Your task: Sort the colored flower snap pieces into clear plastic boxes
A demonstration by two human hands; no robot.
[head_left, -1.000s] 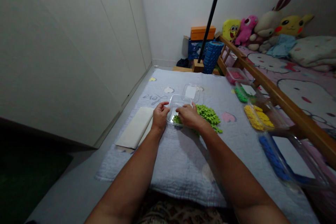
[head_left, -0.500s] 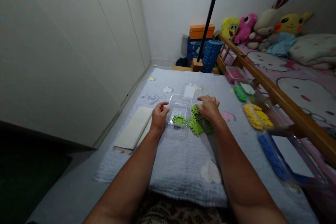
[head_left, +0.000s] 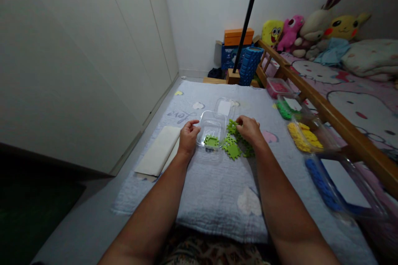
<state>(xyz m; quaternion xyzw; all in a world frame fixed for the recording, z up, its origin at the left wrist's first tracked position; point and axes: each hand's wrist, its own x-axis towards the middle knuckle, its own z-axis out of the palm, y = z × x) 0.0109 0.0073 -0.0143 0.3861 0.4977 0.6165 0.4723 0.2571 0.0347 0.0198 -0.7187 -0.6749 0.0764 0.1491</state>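
A clear plastic box stands in the middle of the cloth-covered surface, with a light-green foam puzzle piece inside it near the front. My left hand grips the box's left rim between thumb and fingers. Just right of the box, several green foam puzzle pieces with toothed edges lie in a loose pile. My right hand is closed over the back of that pile, pinching a green puzzle piece at its fingertips. Part of the pile is hidden beneath the right hand and wrist.
A clear lid with a white label lies behind the box. Folded cream paper is at the left. Along the right stand containers with blue, yellow, green and pink pieces, beside a wooden bed rail.
My right hand has lowered slightly, its fingers closing from a spread pose onto a green puzzle piece, which now shows at the fingertips. The left hand stays at the box.
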